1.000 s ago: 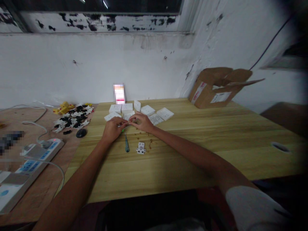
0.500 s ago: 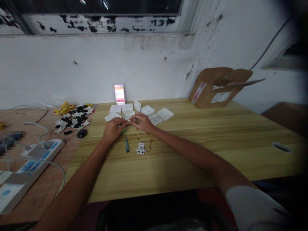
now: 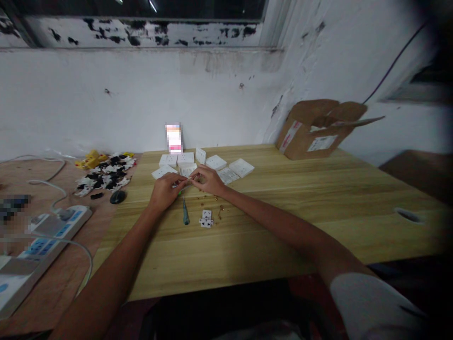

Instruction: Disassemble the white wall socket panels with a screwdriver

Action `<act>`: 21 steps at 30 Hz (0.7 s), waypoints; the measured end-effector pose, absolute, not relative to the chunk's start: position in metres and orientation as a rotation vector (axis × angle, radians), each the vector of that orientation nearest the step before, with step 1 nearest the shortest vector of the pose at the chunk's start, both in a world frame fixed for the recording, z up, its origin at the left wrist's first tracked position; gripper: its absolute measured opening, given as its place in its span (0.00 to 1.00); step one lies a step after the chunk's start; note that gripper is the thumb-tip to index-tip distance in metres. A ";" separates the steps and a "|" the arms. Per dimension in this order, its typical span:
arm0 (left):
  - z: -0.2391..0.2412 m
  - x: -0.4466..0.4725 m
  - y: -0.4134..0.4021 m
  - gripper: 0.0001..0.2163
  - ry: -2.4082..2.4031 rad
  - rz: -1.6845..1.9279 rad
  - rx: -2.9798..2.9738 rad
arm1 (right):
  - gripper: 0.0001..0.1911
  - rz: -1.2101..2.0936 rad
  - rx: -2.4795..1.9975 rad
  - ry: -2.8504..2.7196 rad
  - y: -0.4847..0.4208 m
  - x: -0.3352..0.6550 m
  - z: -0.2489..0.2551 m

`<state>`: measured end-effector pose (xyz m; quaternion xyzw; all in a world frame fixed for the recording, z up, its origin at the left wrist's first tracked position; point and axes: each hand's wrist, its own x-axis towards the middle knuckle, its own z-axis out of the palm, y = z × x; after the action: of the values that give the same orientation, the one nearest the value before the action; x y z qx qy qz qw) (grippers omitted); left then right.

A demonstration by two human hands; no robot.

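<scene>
My left hand (image 3: 165, 190) and my right hand (image 3: 208, 180) meet over the wooden table (image 3: 283, 222), fingers pinched together around a small part that I cannot make out; something green shows just under the fingers. Close behind them lie several white wall socket plates (image 3: 215, 163). In front of the hands lie a teal-handled screwdriver (image 3: 185, 215), a small white socket insert (image 3: 206, 219) and a few tiny brass bits (image 3: 221, 210).
A phone (image 3: 174, 138) leans on the wall behind the plates. An open cardboard box (image 3: 318, 127) stands at the back right. On the left board lie a heap of black, white and yellow parts (image 3: 104, 172), a dark mouse (image 3: 117, 196), power strips (image 3: 46, 236) and cables.
The hands keep working together at the same spot; only the view has shifted slightly.
</scene>
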<state>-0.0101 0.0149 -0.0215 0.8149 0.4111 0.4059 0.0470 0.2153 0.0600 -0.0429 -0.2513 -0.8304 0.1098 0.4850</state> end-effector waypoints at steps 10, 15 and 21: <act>-0.021 -0.009 0.013 0.13 1.256 1.224 2.443 | 0.04 0.291 -0.601 -2.036 0.062 0.216 -0.048; -0.022 -0.008 0.014 0.13 1.251 1.220 2.468 | 0.05 0.285 -0.592 -2.042 0.061 0.215 -0.047; -0.023 -0.008 0.014 0.14 1.289 1.245 2.462 | 0.06 0.290 -0.622 -2.053 0.059 0.215 -0.048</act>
<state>-0.0084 0.0137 -0.0227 0.8076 0.4229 0.4082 0.0481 0.2150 0.0590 -0.0477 -0.2537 -0.8375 0.1184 0.4693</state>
